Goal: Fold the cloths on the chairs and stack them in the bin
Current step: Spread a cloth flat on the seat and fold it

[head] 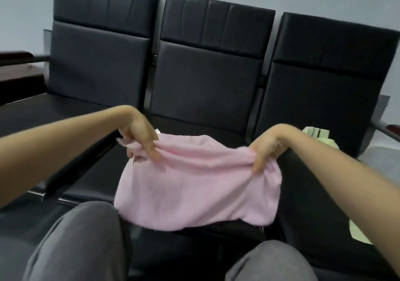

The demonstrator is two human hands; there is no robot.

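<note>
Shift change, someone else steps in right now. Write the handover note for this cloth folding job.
Left hand: pinches the pink cloth at the left end of its top edge.
Right hand: pinches the same edge at its right end.
Pink cloth: held spread over the middle chair, lower part draped at the seat's front; fold not finished.
Green cloth: on the right chair, looks unfolded, partly hidden by the right arm.
Bin: not in view, so what is stacked cannot be told.
Left: finish the pink fold, fold the green cloth, stack both in the bin.
</note>
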